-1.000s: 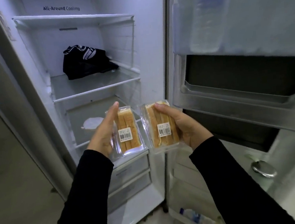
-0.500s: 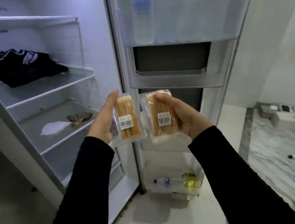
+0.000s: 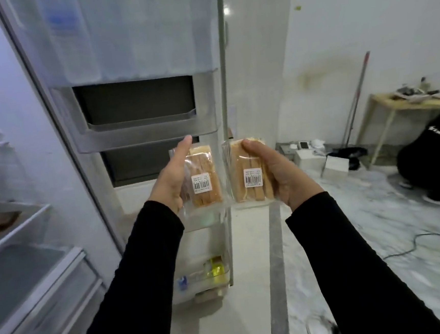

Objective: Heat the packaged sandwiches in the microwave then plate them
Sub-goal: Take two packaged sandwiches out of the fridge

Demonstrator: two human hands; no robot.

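With our left hand (image 3: 171,180) gripping one wrapped sandwich (image 3: 204,177) and our right hand (image 3: 279,173) the other sandwich (image 3: 249,176), we have swung from the fridge shelves (image 3: 10,219) past its door (image 3: 135,67) toward the room, presumably microwave-bound.

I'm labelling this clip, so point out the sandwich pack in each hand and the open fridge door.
left sandwich pack (image 3: 204,180), head view, barcode label.
right sandwich pack (image 3: 249,177), head view, barcode label.
fridge door (image 3: 141,131), head view, shelf rim.
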